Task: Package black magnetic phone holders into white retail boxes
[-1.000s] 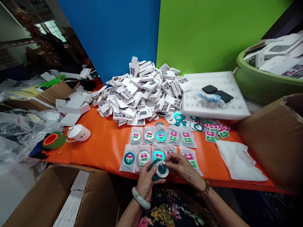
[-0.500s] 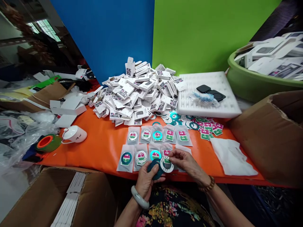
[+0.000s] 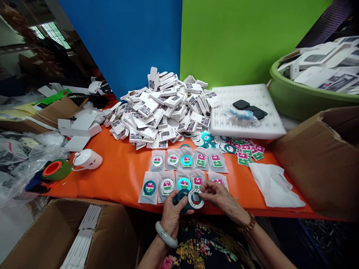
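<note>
My left hand (image 3: 171, 215) grips several dark teal flat rings (image 3: 181, 193), held just over the table's front edge. My right hand (image 3: 220, 198) pinches the right side of a white flat ring (image 3: 192, 204), which overlaps the teal ones. Beyond the hands, two rows of small frosted bags (image 3: 153, 176) lie on the orange table (image 3: 120, 168), each with a pink-and-green card (image 3: 217, 161). Teal or white rings lie on several of the cards, such as a teal ring (image 3: 149, 187) at front left. My hands partly cover the front row's right end.
Behind the bags rises a heap of small white boxes (image 3: 165, 108). Loose rings (image 3: 206, 137) and cards (image 3: 249, 152) lie beside a white foam tray (image 3: 246, 129). A white mug (image 3: 91, 158) stands left; a bag stack (image 3: 276, 186) lies right. Cardboard boxes (image 3: 117, 231) flank me.
My right hand has moved slightly down, and the white ring has shifted a little left over the teal rings. The pink-and-green card in the front row's rightmost bag is more exposed now.
</note>
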A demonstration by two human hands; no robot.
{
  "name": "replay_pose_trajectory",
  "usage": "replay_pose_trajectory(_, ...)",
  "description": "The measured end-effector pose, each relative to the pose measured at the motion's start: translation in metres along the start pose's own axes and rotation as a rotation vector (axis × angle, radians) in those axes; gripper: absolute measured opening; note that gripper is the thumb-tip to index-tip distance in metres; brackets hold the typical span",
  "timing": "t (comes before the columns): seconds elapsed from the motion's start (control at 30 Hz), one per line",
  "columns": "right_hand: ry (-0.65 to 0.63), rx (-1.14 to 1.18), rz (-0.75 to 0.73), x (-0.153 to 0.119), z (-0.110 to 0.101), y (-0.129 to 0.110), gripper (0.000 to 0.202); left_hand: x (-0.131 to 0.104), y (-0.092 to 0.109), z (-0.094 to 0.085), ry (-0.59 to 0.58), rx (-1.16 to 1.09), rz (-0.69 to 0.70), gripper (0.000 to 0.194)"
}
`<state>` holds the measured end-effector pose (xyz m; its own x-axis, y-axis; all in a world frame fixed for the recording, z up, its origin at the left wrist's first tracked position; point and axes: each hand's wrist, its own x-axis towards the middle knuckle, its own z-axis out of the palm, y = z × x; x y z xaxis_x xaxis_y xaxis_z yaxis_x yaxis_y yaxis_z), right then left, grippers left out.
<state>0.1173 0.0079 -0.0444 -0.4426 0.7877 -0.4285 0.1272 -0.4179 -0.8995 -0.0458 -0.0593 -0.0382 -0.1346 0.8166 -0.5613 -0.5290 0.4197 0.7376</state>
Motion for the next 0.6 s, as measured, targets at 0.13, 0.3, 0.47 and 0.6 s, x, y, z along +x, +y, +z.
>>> replay_pose_trajectory(0.13, 0.1, -0.032, 0.024, 0.004, -0.012, -0.003, 0.036, 0.002, -0.001, -0.004, 0.035, 0.086, 0.043, 0.044)
replay_pose_trajectory(0.3, 0.231, -0.168, -0.098, 0.017, -0.023, -0.006, 0.027, 0.002, -0.001, -0.014, 0.075, 0.144, 0.044, 0.042)
replay_pose_trajectory(0.47, 0.251, -0.385, -0.164, 0.028, -0.019, -0.001, 0.017, -0.002, -0.002, -0.02, 0.115, 0.139, 0.026, 0.047)
replay_pose_trajectory(0.6, 0.311, -0.599, -0.224, 0.028, -0.019, 0.0, 0.012, -0.002, -0.001, -0.019, 0.105, 0.141, 0.03, 0.046)
